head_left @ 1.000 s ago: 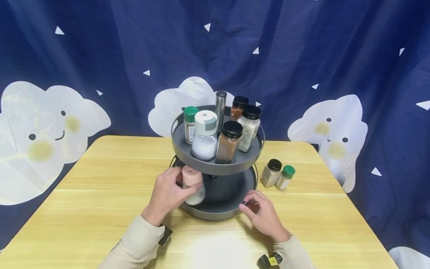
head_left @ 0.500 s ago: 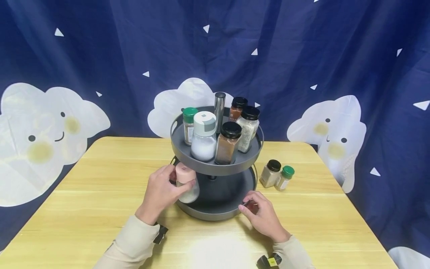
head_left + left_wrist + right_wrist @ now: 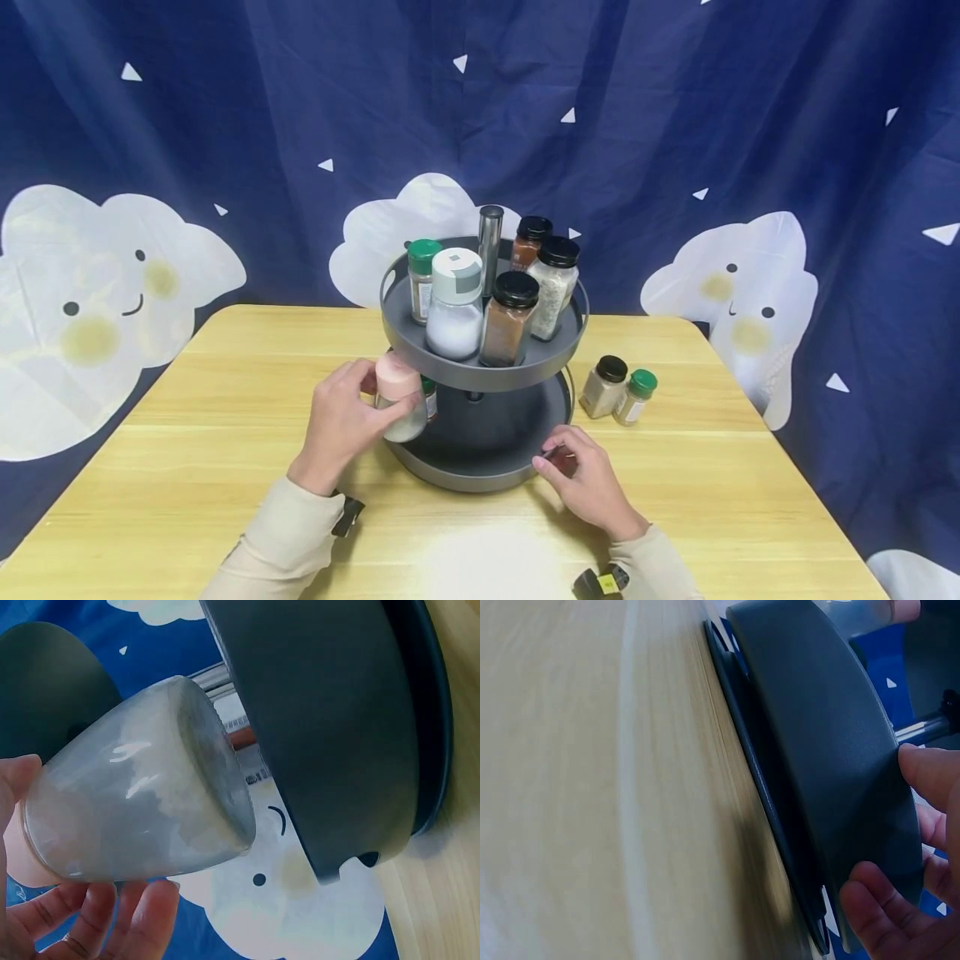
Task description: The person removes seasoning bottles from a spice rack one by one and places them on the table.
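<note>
My left hand (image 3: 341,421) grips a pink-lidded glass seasoning jar (image 3: 398,379) at the left side of the two-tier spice rack's lower tray (image 3: 495,442). In the left wrist view the jar (image 3: 142,787) shows pale contents, its base above the tray's rim and fingers and thumb near the lid. Behind it, a green-capped spice jar (image 3: 431,398) in the lower tray is partly hidden. At the front right, my right hand (image 3: 588,483) holds the lower tray's rim; in the right wrist view thumb and fingers lie on both sides of the tray wall (image 3: 832,750).
The upper tray (image 3: 487,377) bears several jars, among them a white-lidded jar (image 3: 456,308) and a black-lidded brown spice jar (image 3: 508,321), around a metal post (image 3: 491,246). On the table to the right stand a black-capped jar (image 3: 602,390) and a green-capped jar (image 3: 636,398).
My left hand has moved left and slightly up with the pink-lidded jar, bringing the green-capped jar behind it into sight. The right hand has stayed at the rim.
</note>
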A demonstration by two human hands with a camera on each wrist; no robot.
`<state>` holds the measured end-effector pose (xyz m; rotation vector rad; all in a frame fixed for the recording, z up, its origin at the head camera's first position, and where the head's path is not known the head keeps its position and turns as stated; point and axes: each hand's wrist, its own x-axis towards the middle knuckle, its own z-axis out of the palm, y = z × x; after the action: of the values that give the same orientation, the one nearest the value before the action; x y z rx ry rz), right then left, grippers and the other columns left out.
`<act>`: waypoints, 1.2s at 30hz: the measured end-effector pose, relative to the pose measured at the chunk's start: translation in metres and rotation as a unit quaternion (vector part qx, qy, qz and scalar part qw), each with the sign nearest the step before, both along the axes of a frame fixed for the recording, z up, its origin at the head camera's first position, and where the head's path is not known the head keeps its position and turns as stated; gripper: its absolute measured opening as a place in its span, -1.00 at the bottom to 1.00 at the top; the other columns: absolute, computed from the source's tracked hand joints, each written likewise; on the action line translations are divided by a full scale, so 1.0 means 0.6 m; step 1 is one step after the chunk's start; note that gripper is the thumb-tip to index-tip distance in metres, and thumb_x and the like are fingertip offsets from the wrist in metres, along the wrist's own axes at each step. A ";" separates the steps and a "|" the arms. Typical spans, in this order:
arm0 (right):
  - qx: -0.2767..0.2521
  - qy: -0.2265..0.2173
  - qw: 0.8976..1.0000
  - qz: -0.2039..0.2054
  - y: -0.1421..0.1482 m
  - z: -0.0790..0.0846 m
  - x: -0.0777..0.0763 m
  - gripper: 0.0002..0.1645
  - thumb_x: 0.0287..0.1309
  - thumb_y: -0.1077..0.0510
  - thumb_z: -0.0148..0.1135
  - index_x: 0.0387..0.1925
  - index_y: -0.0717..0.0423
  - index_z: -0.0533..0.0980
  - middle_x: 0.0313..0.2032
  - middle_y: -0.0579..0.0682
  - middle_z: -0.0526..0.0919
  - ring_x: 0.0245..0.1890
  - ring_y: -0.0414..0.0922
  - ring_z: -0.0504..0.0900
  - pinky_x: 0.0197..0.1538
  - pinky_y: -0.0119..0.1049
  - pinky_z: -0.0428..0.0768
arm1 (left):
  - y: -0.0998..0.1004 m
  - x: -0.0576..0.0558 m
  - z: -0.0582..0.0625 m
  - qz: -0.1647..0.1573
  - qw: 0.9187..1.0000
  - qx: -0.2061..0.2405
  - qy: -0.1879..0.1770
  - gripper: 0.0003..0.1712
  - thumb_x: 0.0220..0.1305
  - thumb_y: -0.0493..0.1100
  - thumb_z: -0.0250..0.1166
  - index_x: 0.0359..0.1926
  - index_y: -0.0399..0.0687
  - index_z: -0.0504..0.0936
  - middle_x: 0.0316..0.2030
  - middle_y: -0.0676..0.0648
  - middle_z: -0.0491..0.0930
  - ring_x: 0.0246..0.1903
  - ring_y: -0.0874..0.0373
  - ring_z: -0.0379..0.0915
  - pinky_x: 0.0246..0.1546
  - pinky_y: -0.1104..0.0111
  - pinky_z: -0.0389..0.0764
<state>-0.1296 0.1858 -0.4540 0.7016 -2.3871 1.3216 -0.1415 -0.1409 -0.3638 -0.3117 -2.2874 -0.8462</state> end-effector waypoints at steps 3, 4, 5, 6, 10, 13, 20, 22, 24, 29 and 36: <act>0.000 -0.002 1.000 -0.001 0.000 0.001 0.001 -0.73 -0.02 0.32 0.46 -0.34 0.06 0.51 -0.27 -0.13 0.53 -0.40 -0.30 0.56 -0.37 -0.39 0.64 | -0.005 0.001 0.002 0.010 1.000 0.005 -0.014 -0.52 -0.23 0.07 0.56 -0.44 -0.16 0.58 -0.55 -0.03 0.53 -0.49 0.05 0.47 -0.49 0.24 0.44; 0.000 -0.004 1.000 -0.001 0.000 0.002 0.001 -0.73 -0.02 0.33 0.46 -0.34 0.06 0.51 -0.27 -0.13 0.53 -0.40 -0.30 0.56 -0.36 -0.39 0.64 | -0.007 0.002 0.003 0.014 1.000 0.006 -0.018 -0.52 -0.23 0.07 0.56 -0.43 -0.17 0.58 -0.53 -0.05 0.55 -0.48 0.04 0.49 -0.47 0.22 0.45; 0.000 -0.005 1.000 -0.002 0.000 0.002 0.001 -0.73 -0.03 0.32 0.46 -0.34 0.05 0.52 -0.27 -0.13 0.53 -0.40 -0.30 0.57 -0.36 -0.39 0.64 | -0.009 0.002 0.004 0.017 1.000 0.009 -0.024 -0.52 -0.22 0.07 0.56 -0.41 -0.18 0.59 -0.51 -0.06 0.56 -0.46 0.02 0.51 -0.46 0.21 0.46; 0.001 -0.007 1.000 -0.003 0.000 0.003 0.001 -0.73 -0.03 0.32 0.46 -0.34 0.06 0.52 -0.26 -0.13 0.53 -0.40 -0.30 0.57 -0.36 -0.39 0.64 | -0.010 0.003 0.005 0.020 0.999 0.012 -0.029 -0.52 -0.21 0.06 0.56 -0.40 -0.18 0.60 -0.49 -0.08 0.58 -0.44 0.02 0.53 -0.44 0.19 0.47; 0.001 -0.007 1.000 -0.004 -0.001 0.005 0.002 -0.73 -0.03 0.33 0.46 -0.34 0.07 0.52 -0.27 -0.11 0.53 -0.39 -0.30 0.56 -0.35 -0.39 0.64 | -0.019 0.005 0.007 0.025 0.999 0.027 -0.038 -0.51 -0.21 0.04 0.58 -0.36 -0.20 0.60 -0.42 -0.14 0.62 -0.41 -0.05 0.60 -0.40 0.13 0.50; 0.001 -0.001 1.000 -0.002 -0.001 0.005 0.002 -0.73 -0.03 0.33 0.46 -0.34 0.06 0.51 -0.27 -0.11 0.53 -0.40 -0.30 0.56 -0.36 -0.39 0.64 | -0.028 0.004 0.007 0.029 0.998 0.034 -0.035 -0.50 -0.21 0.02 0.59 -0.34 -0.21 0.61 -0.42 -0.15 0.65 -0.43 -0.05 0.61 -0.40 0.12 0.52; 0.002 0.000 1.000 -0.002 -0.001 0.005 0.003 -0.73 -0.03 0.33 0.46 -0.34 0.07 0.51 -0.27 -0.13 0.53 -0.40 -0.30 0.57 -0.36 -0.39 0.64 | -0.048 -0.001 0.010 0.050 0.998 0.037 -0.020 -0.49 -0.19 0.01 0.58 -0.31 -0.26 0.62 -0.43 -0.17 0.68 -0.44 -0.05 0.61 -0.41 0.13 0.52; 0.003 -0.001 1.000 -0.003 -0.001 0.005 0.003 -0.74 -0.03 0.33 0.46 -0.34 0.09 0.52 -0.27 -0.12 0.53 -0.40 -0.31 0.57 -0.36 -0.38 0.64 | -0.052 -0.002 0.010 0.056 0.998 0.032 -0.017 -0.49 -0.19 0.00 0.57 -0.32 -0.28 0.61 -0.44 -0.19 0.67 -0.44 -0.07 0.61 -0.42 0.12 0.51; 0.003 -0.002 1.000 -0.003 -0.001 0.005 0.003 -0.74 -0.03 0.33 0.45 -0.34 0.10 0.52 -0.27 -0.11 0.53 -0.40 -0.31 0.57 -0.36 -0.38 0.65 | -0.056 -0.004 0.011 0.059 0.998 0.029 -0.013 -0.48 -0.19 0.01 0.57 -0.33 -0.29 0.61 -0.45 -0.20 0.67 -0.45 -0.09 0.61 -0.43 0.12 0.51; -0.001 -0.004 1.000 0.000 0.000 0.005 0.002 -0.74 -0.03 0.34 0.45 -0.34 0.08 0.52 -0.26 -0.11 0.53 -0.40 -0.30 0.57 -0.36 -0.38 0.65 | -0.062 -0.008 0.014 0.071 0.997 0.028 -0.013 -0.48 -0.16 0.01 0.54 -0.32 -0.33 0.60 -0.45 -0.22 0.66 -0.44 -0.11 0.59 -0.42 0.09 0.50; -0.003 -0.008 1.000 0.001 0.000 0.001 0.001 -0.73 -0.02 0.34 0.45 -0.34 0.07 0.52 -0.26 -0.11 0.53 -0.41 -0.30 0.57 -0.36 -0.38 0.65 | -0.074 -0.019 0.012 0.096 0.995 0.027 -0.027 -0.46 -0.14 0.02 0.53 -0.32 -0.36 0.57 -0.44 -0.27 0.65 -0.42 -0.16 0.57 -0.38 0.05 0.49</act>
<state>-0.1288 0.1856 -0.4535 0.6938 -2.3940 1.3402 -0.1526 -0.1851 -0.3566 -0.0441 -2.2948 -0.8247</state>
